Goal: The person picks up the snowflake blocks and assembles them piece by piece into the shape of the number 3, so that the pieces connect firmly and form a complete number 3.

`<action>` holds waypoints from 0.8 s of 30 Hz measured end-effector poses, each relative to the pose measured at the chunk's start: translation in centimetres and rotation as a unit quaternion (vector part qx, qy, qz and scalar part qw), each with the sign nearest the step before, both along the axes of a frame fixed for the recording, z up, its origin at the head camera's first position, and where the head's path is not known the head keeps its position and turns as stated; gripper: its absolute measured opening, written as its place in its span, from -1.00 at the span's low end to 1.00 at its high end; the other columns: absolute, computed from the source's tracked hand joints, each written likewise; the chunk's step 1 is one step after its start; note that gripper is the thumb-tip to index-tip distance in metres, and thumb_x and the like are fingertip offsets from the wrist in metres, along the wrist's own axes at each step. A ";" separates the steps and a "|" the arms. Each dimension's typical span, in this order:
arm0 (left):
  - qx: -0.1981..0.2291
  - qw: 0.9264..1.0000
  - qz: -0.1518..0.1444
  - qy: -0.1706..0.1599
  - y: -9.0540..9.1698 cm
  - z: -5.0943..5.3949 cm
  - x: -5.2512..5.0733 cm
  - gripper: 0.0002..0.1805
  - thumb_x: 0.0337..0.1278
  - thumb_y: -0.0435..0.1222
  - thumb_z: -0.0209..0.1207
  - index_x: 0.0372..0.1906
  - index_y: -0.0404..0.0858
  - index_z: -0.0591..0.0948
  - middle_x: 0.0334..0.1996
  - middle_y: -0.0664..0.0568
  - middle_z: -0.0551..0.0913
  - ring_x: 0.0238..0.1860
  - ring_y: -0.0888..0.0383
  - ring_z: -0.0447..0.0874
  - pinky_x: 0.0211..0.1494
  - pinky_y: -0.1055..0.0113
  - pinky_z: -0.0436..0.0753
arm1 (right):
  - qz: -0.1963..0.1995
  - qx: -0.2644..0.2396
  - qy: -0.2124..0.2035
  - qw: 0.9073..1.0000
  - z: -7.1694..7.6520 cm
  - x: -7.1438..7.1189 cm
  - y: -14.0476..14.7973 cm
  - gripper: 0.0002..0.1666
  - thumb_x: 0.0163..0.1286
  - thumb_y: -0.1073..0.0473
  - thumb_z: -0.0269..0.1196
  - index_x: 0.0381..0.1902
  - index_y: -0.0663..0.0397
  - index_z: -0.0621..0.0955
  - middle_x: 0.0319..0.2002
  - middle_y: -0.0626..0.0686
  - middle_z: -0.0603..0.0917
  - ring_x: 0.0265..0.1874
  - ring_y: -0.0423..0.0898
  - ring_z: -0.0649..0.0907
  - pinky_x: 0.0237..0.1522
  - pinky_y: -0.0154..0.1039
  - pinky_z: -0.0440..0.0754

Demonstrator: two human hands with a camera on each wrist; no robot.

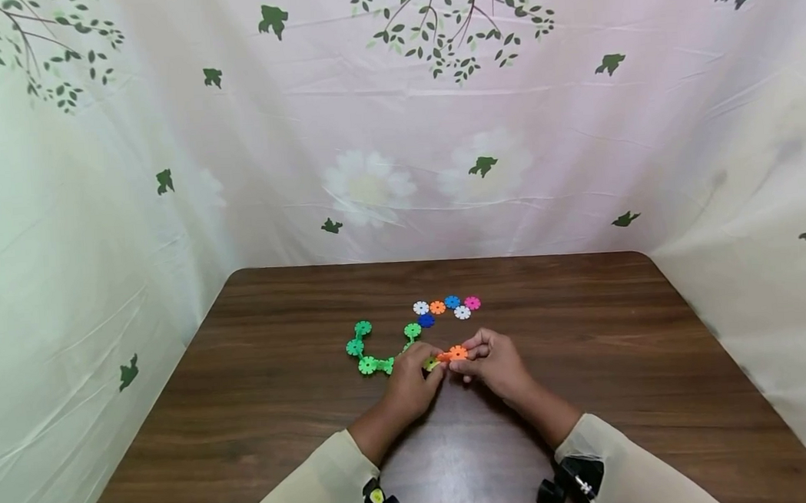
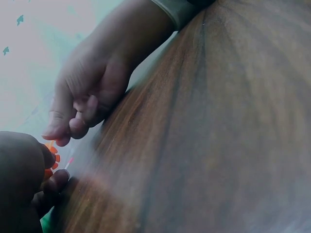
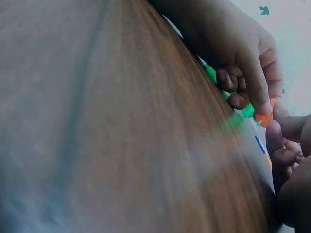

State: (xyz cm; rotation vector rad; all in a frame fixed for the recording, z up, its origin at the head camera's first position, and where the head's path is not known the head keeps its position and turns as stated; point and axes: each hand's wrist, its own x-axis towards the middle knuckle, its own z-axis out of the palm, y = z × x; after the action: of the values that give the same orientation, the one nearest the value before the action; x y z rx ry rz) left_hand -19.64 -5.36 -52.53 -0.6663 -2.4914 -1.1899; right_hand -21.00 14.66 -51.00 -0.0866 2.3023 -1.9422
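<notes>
My left hand (image 1: 411, 382) pinches a chain of notched plastic discs near a yellow-green disc (image 1: 431, 364). Thumb and fingers of my right hand (image 1: 499, 367) grip an orange notched disc (image 1: 458, 353) at the chain's right end. Another orange piece shows between the two hands, partly covered by fingers. Green discs (image 1: 367, 365) of the chain curve round on the table to the left, and part of them is hidden behind the left hand. In the right wrist view, an orange disc (image 3: 265, 119) sits between both hands' fingertips.
Beyond the hands lie loose discs: a dark blue disc (image 1: 426, 321), a white disc (image 1: 462, 312), a pink disc (image 1: 472, 303) and several others. Everything rests on a brown wooden table (image 1: 588, 332). A patterned cloth (image 1: 409, 128) hangs behind and along the sides.
</notes>
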 end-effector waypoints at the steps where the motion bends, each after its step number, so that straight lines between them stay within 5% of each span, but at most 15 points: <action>1: 0.002 1.000 -0.001 -0.004 0.0 0.1 0.0 -0.90 0.37 -0.44 0.38 -0.08 -0.32 0.78 -0.07 -0.11 0.79 0.01 -0.03 0.81 0.12 0.10 0.79 | -0.003 -0.006 -0.008 1.000 0.1 0.1 -0.1 -0.61 0.31 0.40 0.56 -0.05 0.37 0.59 -0.41 0.05 0.83 -0.60 -0.15 0.73 -0.52 -0.34 0.65; 5: 0.007 1.000 0.001 -0.007 0.1 0.3 0.0 -0.90 0.39 -0.46 0.37 -0.08 -0.32 0.79 -0.08 -0.11 0.80 0.01 -0.02 0.82 0.12 0.10 0.79 | -0.008 -0.022 -0.019 1.000 0.3 0.2 -0.3 -0.59 0.33 0.36 0.56 -0.02 0.34 0.57 -0.44 0.00 0.82 -0.59 -0.16 0.73 -0.58 -0.34 0.54; 13: 0.014 1.000 0.001 0.008 0.1 0.4 -0.1 -0.88 0.38 -0.47 0.38 -0.06 -0.39 0.80 -0.07 -0.16 0.80 0.01 -0.07 0.83 0.11 0.10 0.80 | 0.011 -0.100 -0.040 0.994 0.3 0.2 -0.2 -0.75 0.57 0.40 0.29 0.09 0.42 0.52 -0.32 0.07 0.87 -0.51 -0.19 0.77 -0.56 -0.37 0.63; 20: 0.025 1.000 -0.004 -0.002 -0.1 0.4 -0.1 -0.83 0.37 -0.51 0.36 -0.01 -0.42 0.80 -0.05 -0.19 0.78 0.03 -0.09 0.82 0.13 0.04 0.80 | 0.016 -0.111 -0.039 0.993 0.0 0.2 -0.3 -0.78 0.58 0.45 0.27 0.08 0.46 0.52 -0.32 0.09 0.87 -0.48 -0.18 0.81 -0.51 -0.36 0.70; 24: 0.033 0.999 -0.011 0.035 -0.3 -1.5 -0.9 -0.76 0.29 -0.46 0.41 0.02 -0.35 0.80 -0.09 -0.09 0.73 -0.12 0.09 0.75 -0.04 0.26 0.76 | 0.013 -0.104 -0.027 0.994 -0.1 0.4 -0.4 -0.78 0.65 0.35 0.24 0.05 0.49 0.55 -0.37 0.08 0.84 -0.47 -0.16 0.78 -0.51 -0.34 0.68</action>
State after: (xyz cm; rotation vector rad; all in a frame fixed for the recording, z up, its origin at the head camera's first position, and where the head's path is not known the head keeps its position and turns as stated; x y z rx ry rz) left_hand -20.58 -5.63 -53.99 -0.7080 -2.3827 -1.2299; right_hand -20.65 14.28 -51.07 -0.0816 2.0491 -2.1379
